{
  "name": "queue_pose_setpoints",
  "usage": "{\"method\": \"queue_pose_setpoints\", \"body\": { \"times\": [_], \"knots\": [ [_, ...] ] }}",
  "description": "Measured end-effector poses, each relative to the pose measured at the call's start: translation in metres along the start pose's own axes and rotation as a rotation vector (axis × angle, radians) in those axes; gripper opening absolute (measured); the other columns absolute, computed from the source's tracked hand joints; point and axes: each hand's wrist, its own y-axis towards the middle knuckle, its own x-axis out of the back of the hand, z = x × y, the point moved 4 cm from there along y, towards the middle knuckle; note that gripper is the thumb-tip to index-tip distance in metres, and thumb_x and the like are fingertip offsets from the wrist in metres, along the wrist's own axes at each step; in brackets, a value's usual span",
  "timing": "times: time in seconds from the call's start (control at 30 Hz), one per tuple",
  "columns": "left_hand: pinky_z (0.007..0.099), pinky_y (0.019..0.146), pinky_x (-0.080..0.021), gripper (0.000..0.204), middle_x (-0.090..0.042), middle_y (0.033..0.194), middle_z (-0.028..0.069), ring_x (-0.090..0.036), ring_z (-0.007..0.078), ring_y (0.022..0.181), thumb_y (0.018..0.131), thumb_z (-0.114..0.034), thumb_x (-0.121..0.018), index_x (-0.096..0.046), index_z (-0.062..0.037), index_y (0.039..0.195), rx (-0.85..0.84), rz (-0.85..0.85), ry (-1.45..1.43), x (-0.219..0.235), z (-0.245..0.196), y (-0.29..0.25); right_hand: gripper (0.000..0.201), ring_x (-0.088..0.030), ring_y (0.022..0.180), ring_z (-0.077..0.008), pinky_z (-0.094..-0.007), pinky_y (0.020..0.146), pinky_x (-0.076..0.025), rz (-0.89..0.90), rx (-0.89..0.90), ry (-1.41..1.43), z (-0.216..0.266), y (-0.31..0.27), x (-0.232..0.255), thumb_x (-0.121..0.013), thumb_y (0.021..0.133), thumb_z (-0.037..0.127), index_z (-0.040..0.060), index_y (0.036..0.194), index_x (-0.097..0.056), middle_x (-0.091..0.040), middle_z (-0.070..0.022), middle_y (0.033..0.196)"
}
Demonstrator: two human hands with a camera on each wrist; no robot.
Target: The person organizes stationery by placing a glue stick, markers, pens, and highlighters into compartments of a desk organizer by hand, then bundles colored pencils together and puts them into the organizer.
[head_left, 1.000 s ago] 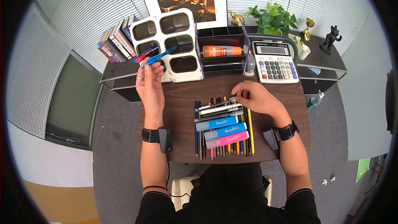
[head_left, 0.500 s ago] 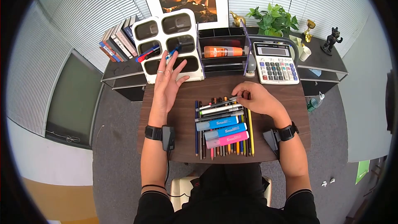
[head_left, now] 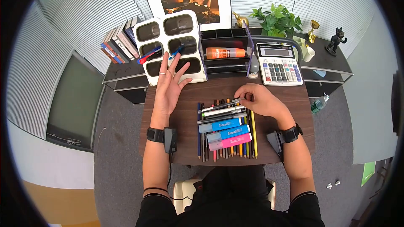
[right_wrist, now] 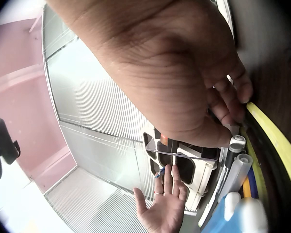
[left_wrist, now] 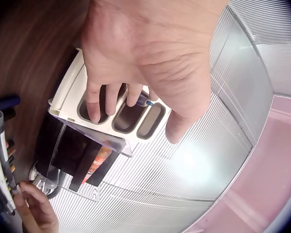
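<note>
My left hand (head_left: 169,85) hovers open with fingers spread just in front of a white six-slot organizer (head_left: 198,65), holding nothing. A blue pen (head_left: 175,53) sticks out of a middle slot beside my fingertips (left_wrist: 93,114); its tip (left_wrist: 146,102) also shows in the left wrist view. My right hand (head_left: 257,100) rests on the far end of a row of pens and pencils (head_left: 227,151) and pinches the cap end of a grey pen (head_left: 219,106) between thumb and curled fingers (right_wrist: 235,92). The same grey pen (right_wrist: 235,144) appears under my thumb.
Blue and pink highlighters (head_left: 229,138) lie across the pencils. Red and blue pens (head_left: 148,54) sit in another slot. Behind stand a black rack (head_left: 223,33) with an orange bottle (head_left: 225,52), a calculator (head_left: 280,63), a plant (head_left: 277,19) and books (head_left: 118,44).
My left hand let go of the blue pen into the organizer slot, then opened and drew back slightly toward me. My right hand has stayed on the grey pen.
</note>
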Motion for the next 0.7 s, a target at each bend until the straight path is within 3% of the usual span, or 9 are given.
{"method": "queue_pose_setpoints", "body": {
  "times": [0.1,0.2,0.3,0.4,0.5,0.7],
  "knots": [
    [0.0405,0.104,-0.048,0.078,-0.035,0.161,0.0176,-0.046,0.0334,0.140,0.104,-0.044,-0.052,-0.009,-0.0213,0.165,0.000,-0.040,-0.027,-0.002,-0.001,0.000,0.018,-0.059,0.074,-0.0169,-0.0311,0.070,-0.050,0.013,0.012,0.021,0.003,0.000,0.001,-0.071,0.086,0.002,-0.0005,0.104,-0.072,-0.066,-0.0093,0.085],
    [0.0354,0.093,-0.050,0.063,-0.059,0.131,0.0131,-0.060,0.0230,0.114,0.105,-0.034,-0.054,-0.030,-0.0159,0.160,-0.031,-0.109,0.004,0.011,0.002,-0.002,0.016,-0.058,0.074,-0.0149,-0.0303,0.069,-0.050,0.001,0.034,0.053,0.003,0.001,0.001,-0.070,0.089,0.002,0.0000,0.105,-0.072,-0.066,-0.0079,0.085],
    [0.0321,0.082,-0.048,0.038,-0.062,0.099,0.0044,-0.058,0.0144,0.087,0.104,-0.024,-0.055,-0.059,-0.0076,0.138,-0.037,0.002,0.086,0.024,0.009,0.001,0.015,-0.058,0.075,-0.0123,-0.0290,0.069,-0.049,-0.031,0.048,0.127,0.000,0.003,0.001,-0.069,0.092,0.002,0.0008,0.107,-0.072,-0.066,-0.0064,0.088],
    [0.0264,0.074,-0.045,0.021,-0.063,0.092,0.0022,-0.053,0.0093,0.079,0.102,-0.016,-0.061,-0.074,-0.0045,0.114,0.034,0.005,0.139,0.019,0.015,-0.004,0.015,-0.055,0.077,-0.0079,-0.0256,0.070,-0.048,-0.065,0.069,0.199,-0.003,0.005,0.000,-0.065,0.097,0.003,0.0013,0.110,-0.071,-0.066,-0.0020,0.091],
    [0.0235,0.072,-0.044,0.018,-0.061,0.091,0.0006,-0.054,0.0073,0.078,0.099,-0.009,-0.065,-0.074,-0.0031,0.113,0.008,0.065,0.400,-0.004,0.011,-0.005,0.015,-0.053,0.078,-0.0056,-0.0233,0.070,-0.047,-0.150,0.105,0.231,0.000,0.006,0.003,-0.064,0.099,0.004,0.0016,0.113,-0.070,-0.065,0.0006,0.092],
    [0.0228,0.073,-0.049,0.030,-0.065,0.092,-0.0016,-0.059,0.0067,0.081,0.097,-0.008,-0.069,-0.068,-0.0022,0.127,0.208,0.222,0.370,-0.021,0.017,-0.012,0.016,-0.056,0.081,-0.0060,-0.0239,0.074,-0.049,-0.244,0.030,0.318,0.007,0.005,0.013,-0.064,0.099,0.005,0.0019,0.113,-0.070,-0.065,0.0010,0.090]
  ]
}}
